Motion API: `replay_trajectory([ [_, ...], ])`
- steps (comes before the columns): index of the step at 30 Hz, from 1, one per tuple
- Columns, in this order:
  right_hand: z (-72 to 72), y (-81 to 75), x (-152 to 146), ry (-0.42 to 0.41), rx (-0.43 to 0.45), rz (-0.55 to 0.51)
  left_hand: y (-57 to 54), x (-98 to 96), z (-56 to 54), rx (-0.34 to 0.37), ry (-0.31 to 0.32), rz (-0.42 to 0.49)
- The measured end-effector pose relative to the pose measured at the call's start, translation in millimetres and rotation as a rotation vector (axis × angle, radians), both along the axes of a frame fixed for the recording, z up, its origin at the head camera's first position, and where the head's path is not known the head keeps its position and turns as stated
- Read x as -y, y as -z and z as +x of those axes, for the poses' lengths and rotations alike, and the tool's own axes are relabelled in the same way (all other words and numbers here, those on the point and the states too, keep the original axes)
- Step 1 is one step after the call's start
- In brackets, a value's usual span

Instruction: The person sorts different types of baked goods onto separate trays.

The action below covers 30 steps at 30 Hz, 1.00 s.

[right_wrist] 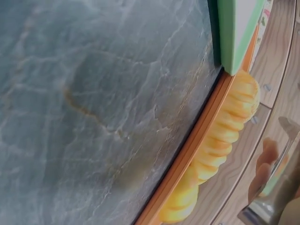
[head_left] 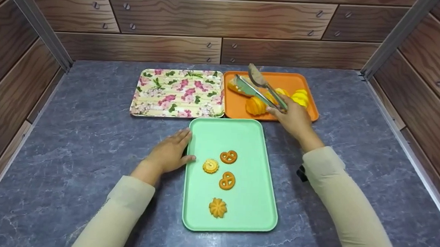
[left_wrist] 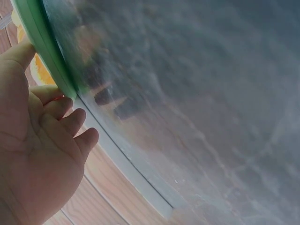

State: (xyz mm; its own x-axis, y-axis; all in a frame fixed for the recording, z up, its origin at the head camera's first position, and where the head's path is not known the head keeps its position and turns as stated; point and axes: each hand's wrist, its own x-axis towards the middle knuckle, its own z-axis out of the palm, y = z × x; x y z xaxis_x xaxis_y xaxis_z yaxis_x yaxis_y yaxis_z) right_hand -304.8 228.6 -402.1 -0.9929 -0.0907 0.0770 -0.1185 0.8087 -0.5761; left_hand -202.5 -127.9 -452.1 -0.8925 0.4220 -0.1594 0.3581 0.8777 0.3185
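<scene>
My right hand grips metal tongs, their two arms spread apart over the orange tray. Under and around the tongs lie an orange-yellow ridged bread, a yellow ridged bread and a browned roll, which the tongs partly cover. In the right wrist view, the ridged bread shows along the orange rim. My left hand rests at the left rim of the green tray, thumb over the edge. On that tray lie two pretzels, a round cookie and a flower-shaped cookie.
A floral tray stands left of the orange one, both behind the green tray. The grey marbled tabletop extends to either side. Wood-patterned panels enclose the back and sides.
</scene>
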Motion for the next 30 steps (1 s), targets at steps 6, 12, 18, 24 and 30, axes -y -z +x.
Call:
replay_trajectory([
  [6, 14.7, 0.1, -3.4, -0.134, -0.045, -0.025, -1.3, -1.8, 0.6, 0.006, -0.010, -0.002],
  [12, 30.0, 5.7, -10.1, -0.267, -0.077, -0.033, -1.3, -2.7, 0.5, -0.002, -0.007, -0.001],
  [18, 36.9, 12.9, -19.8, -0.351, -0.062, -0.030, 1.0, -0.9, -0.2, -0.006, -0.006, -0.016],
  [24, 41.9, 15.9, -27.1, -0.447, -0.048, -0.008, 1.9, -0.4, -0.2, -0.003, -0.008, -0.007],
  [30, 46.8, 15.2, -30.7, -0.527, 0.001, 0.023, 1.3, -0.5, 0.4, 0.000, -0.009, -0.010],
])
